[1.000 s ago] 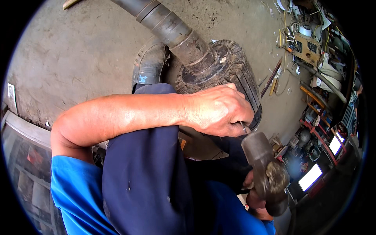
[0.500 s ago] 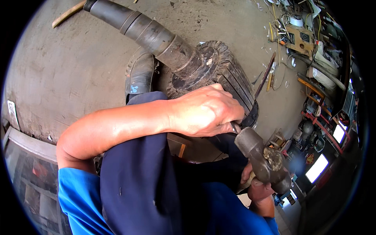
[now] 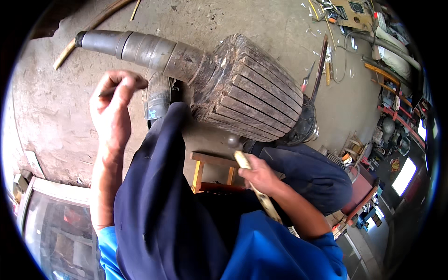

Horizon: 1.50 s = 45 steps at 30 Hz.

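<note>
My left hand (image 3: 114,100) is raised left of the rotor's stepped steel shaft (image 3: 144,49), its fingers closed on a small, dark piece, apparently metal. My right hand (image 3: 259,177) grips the pale wooden handle (image 3: 242,159) of a hammer low beside my legs. The hammer head is smeared or partly hidden. Above my legs lies a grimy slotted rotor body (image 3: 254,93), with a dark round end fitting (image 3: 305,116) at the right. A patterned boot (image 3: 157,95) shows beneath the shaft.
A wooden stool (image 3: 212,159) stands between my legs. A wooden pole (image 3: 64,54) lies upper left; a pale-framed glass panel (image 3: 56,191) is lower left. Thin rods (image 3: 319,65), hoses (image 3: 392,49), cardboard (image 3: 350,16) and crowded tools (image 3: 389,130) line the right side.
My left hand has left the rotor's slotted side and risen to the left. My right hand has moved the hammer away, down toward my legs. The view has shifted, showing more of the rotor.
</note>
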### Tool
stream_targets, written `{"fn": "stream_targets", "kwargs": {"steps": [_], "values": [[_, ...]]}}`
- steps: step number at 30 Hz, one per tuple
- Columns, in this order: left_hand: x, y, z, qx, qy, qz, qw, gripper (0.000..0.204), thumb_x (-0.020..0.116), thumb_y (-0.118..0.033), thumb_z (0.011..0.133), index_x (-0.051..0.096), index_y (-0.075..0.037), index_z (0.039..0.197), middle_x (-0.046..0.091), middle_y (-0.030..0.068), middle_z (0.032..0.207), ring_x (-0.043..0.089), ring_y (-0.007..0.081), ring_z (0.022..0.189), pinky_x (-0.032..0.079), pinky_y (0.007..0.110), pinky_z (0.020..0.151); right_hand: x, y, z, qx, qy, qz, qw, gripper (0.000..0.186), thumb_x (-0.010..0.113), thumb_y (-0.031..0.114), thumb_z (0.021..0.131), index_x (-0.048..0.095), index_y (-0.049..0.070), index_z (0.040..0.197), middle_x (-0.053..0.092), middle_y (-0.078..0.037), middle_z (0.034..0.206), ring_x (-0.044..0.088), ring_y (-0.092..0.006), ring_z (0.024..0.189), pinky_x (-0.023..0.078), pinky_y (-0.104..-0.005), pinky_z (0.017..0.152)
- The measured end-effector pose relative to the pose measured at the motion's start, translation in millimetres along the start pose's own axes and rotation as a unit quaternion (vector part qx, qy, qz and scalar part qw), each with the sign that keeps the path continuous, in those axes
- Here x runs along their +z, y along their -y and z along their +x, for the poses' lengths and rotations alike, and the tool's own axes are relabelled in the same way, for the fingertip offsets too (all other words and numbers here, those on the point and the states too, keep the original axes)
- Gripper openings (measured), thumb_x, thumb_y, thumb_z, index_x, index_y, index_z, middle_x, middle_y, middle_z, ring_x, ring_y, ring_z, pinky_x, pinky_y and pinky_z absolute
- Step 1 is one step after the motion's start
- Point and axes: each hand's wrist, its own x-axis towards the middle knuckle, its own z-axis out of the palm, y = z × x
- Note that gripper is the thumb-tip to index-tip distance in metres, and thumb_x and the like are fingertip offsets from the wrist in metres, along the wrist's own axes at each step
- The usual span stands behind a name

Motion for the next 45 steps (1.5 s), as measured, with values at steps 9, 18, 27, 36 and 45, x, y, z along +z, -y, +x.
{"fn": "stream_targets", "kwargs": {"steps": [9,18,27,36,45], "values": [[23,-58,-32,0.062,0.027,0.131,0.989,0.012,0.062,-0.007,0.106,0.066,-0.002,0.116,0.072,0.0067,0.11,0.062,0.013,0.105,0.046,0.029,0.099,32,-41,39,-0.056,0.042,0.029,0.997,0.068,0.067,0.02,0.094,0.047,-0.005,0.154,0.071,-0.017,0.105,0.07,-0.0243,0.09,0.057,-0.0392,0.083],[104,-231,-78,0.286,0.172,0.452,0.828,0.019,0.063,0.008,0.093,0.071,0.0,0.108,0.073,0.0148,0.105,0.069,0.0346,0.101,0.052,0.041,0.096,24,-45,25,-0.136,0.017,-0.036,0.99,0.048,0.072,0.043,0.094,0.068,0.0,0.114,0.075,-0.015,0.097,0.073,-0.03,0.093,0.057,-0.0457,0.085],[245,-289,-180,0.499,0.305,0.456,0.671,0.039,0.084,0.008,0.07,0.077,-0.009,0.105,0.06,0.0103,0.09,0.062,0.0299,0.082,0.051,0.041,0.067,-14,5,-126,-0.447,0.014,0.282,0.849,0.054,0.056,0.053,0.107,0.066,0.005,0.129,0.073,-0.005,0.116,0.07,-0.0123,0.095,0.056,-0.0297,0.078],[291,-235,-188,0.615,0.32,0.342,0.635,0.044,0.084,-0.003,0.073,0.076,-0.004,0.116,0.067,0.0106,0.096,0.063,0.0288,0.081,0.049,0.041,0.068,-43,7,-197,-0.532,0.241,0.479,0.655,0.035,0.047,0.04,0.112,0.064,0.011,0.122,0.07,-0.007,0.115,0.069,-0.0217,0.107,0.056,-0.0406,0.089],[286,-217,-185,0.486,0.453,0.406,0.627,0.075,0.086,-0.023,0.08,0.057,0.003,0.145,0.055,0.0247,0.14,0.057,0.0437,0.124,0.048,0.053,0.104,-94,-3,-206,-0.494,-0.005,0.425,0.758,0.021,0.062,0.024,0.108,0.06,0.006,0.118,0.063,-0.002,0.095,0.06,-0.0103,0.076,0.049,-0.0271,0.064]]}}
